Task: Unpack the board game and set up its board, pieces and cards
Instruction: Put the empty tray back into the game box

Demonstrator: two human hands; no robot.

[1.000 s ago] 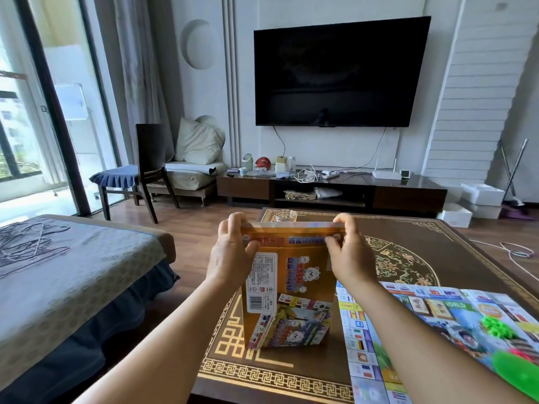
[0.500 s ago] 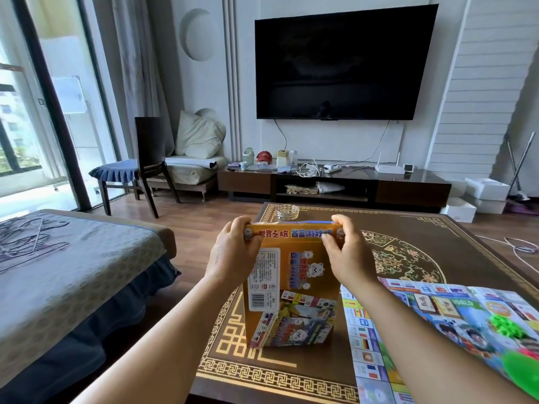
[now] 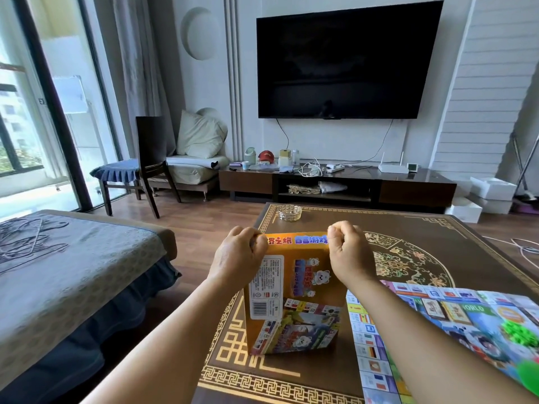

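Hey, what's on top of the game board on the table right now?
Green plastic pieces lie on the game board, with a green object at its near corner. The right forearm covers part of the board, so anything there is hidden.

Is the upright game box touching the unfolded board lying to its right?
Cannot tell. In the head view the orange box stands right beside the board, but the right forearm and the box's own edge hide any seam or gap.

Domestic living room: wall-mounted television (image 3: 348, 58); low media console (image 3: 335, 185); cushioned chair (image 3: 140, 167); ornate coffee table (image 3: 423, 237).
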